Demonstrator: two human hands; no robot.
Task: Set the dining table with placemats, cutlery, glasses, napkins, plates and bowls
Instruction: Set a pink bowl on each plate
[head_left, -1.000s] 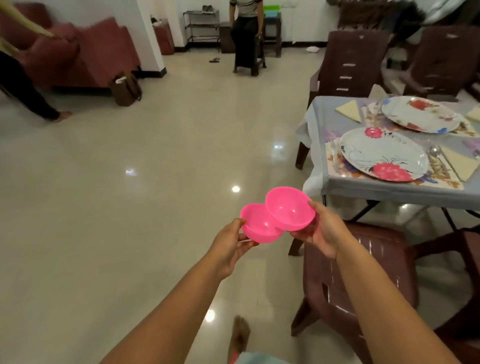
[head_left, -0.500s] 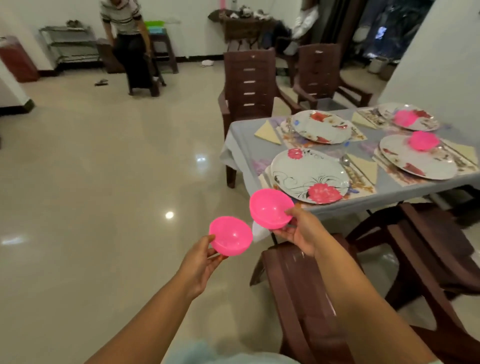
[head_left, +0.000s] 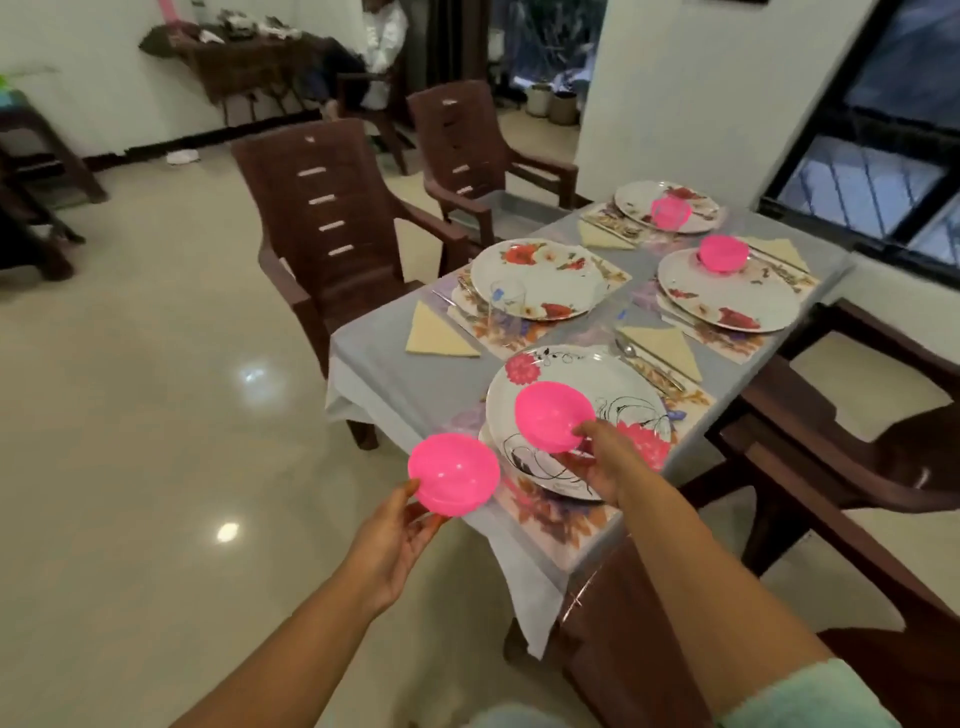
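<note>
My right hand (head_left: 602, 465) holds a pink bowl (head_left: 553, 415) just over the nearest floral plate (head_left: 618, 384) at the table's near corner. My left hand (head_left: 397, 535) holds a second pink bowl (head_left: 453, 474) off the table's left edge, above the floor. The grey-clothed table (head_left: 384, 364) carries several floral plates on placemats. Two far plates each bear a pink bowl (head_left: 723, 253) (head_left: 671, 211). The left middle plate (head_left: 537, 275) has no bowl; a clear glass (head_left: 505, 306) stands at its near edge. Yellow napkins (head_left: 434, 335) and cutlery (head_left: 647, 366) lie beside the plates.
Brown plastic chairs stand around the table: two on the far left side (head_left: 332, 208) (head_left: 467, 150), others at the right (head_left: 857, 431) and close in front of me (head_left: 675, 649). A dark window (head_left: 893, 130) is at the right. The tiled floor (head_left: 130, 415) stretches to the left.
I have come closer to the table. My right hand moved its bowl from short of the table edge to over the nearest plate. The left hand followed with its bowl.
</note>
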